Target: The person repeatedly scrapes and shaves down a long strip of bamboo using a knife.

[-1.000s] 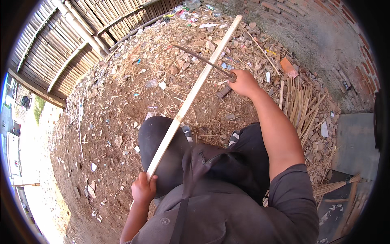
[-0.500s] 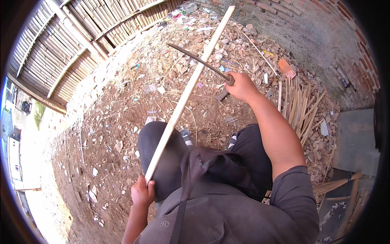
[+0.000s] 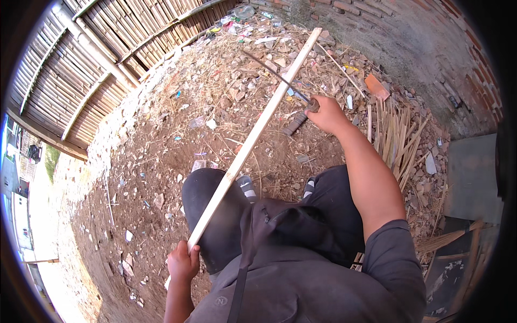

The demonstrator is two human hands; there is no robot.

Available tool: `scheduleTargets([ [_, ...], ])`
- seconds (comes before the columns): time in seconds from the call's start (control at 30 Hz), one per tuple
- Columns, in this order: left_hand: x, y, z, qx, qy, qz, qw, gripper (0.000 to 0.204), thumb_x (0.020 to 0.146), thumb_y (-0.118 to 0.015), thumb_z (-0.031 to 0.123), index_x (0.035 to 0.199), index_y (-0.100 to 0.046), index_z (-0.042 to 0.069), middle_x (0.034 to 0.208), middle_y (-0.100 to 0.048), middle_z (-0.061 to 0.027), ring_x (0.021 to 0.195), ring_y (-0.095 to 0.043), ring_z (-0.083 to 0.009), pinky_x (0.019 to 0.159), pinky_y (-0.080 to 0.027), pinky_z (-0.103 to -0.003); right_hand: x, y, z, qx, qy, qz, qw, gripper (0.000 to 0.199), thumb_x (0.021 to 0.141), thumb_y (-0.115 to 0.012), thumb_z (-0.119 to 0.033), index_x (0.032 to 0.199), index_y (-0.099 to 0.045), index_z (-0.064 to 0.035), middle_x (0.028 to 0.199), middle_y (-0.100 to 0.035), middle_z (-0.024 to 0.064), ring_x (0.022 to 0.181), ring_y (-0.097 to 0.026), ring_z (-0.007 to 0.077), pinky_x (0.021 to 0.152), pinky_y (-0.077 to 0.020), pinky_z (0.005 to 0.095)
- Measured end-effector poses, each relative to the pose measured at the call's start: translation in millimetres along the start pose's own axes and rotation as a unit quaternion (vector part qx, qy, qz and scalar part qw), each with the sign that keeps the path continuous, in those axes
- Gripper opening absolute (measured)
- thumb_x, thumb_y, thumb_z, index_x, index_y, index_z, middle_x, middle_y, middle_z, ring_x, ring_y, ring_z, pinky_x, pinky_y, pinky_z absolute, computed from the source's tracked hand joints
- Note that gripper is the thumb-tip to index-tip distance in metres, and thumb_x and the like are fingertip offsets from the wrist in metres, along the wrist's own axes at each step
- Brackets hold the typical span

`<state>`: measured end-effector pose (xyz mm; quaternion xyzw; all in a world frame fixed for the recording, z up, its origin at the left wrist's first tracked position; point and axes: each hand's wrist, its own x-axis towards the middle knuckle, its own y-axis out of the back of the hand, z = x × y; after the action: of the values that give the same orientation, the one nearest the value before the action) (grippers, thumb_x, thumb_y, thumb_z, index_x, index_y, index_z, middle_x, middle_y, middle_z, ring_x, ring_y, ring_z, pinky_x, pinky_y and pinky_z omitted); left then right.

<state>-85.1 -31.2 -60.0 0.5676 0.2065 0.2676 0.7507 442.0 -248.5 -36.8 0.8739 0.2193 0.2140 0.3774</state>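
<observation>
A long pale bamboo strip slants from my left hip across my left thigh, up and away to the right. My left hand is closed around its near end, and a short bit of the strip pokes out below the fist. Farther off, my right hand grips the handle of a long thin-bladed knife. Its dark blade points up and left and crosses the strip near the far end; whether the edge bites into it I cannot tell. A dark ridged cylindrical piece lies just below the right hand.
Thin split strips lie in a pile at the right, near an orange brick piece. Rubble and litter cover the dirt ground. A bamboo fence stands far left, a brick wall far right, a grey panel at right.
The bamboo strip has slid back toward me, its far end lower and its near end past my left fist. My right hand and the knife have shifted slightly right.
</observation>
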Motion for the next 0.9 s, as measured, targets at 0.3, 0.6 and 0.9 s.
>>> scheduleTargets([
  [0.3,2,-18,-13,-0.022,-0.007,0.010,1.000,0.038,0.095,-0.061,0.040,0.085,-0.053,0.005,0.065,-0.059,-0.0211,0.063,-0.061,-0.0462,0.056,-0.046,-0.055,-2,10,-17,-0.025,0.064,-0.200,0.977,0.021,0.078,-0.073,-0.021,0.089,-0.066,-0.0040,0.074,-0.065,0.0140,0.070,-0.063,0.0304,0.065,-0.0475,0.0428],
  [0.6,-10,-16,-5,-0.017,-0.020,0.064,0.998,0.038,0.095,-0.062,0.040,0.084,-0.053,0.005,0.065,-0.058,-0.0218,0.058,-0.060,-0.0463,0.053,-0.044,-0.056,-39,0,-93,-0.209,0.251,-0.190,0.926,0.021,0.072,-0.073,-0.020,0.089,-0.066,-0.0096,0.076,-0.068,0.0148,0.078,-0.068,0.0352,0.068,-0.0520,0.0459],
  [0.9,-4,-14,-5,0.002,0.009,0.040,0.999,0.035,0.095,-0.063,0.037,0.086,-0.055,0.004,0.067,-0.060,-0.0226,0.061,-0.061,-0.0464,0.054,-0.046,-0.056,-32,-17,-74,-0.079,0.181,-0.115,0.974,0.025,0.076,-0.073,-0.023,0.097,-0.068,-0.0100,0.078,-0.068,0.0145,0.078,-0.068,0.0361,0.068,-0.0518,0.0468],
])
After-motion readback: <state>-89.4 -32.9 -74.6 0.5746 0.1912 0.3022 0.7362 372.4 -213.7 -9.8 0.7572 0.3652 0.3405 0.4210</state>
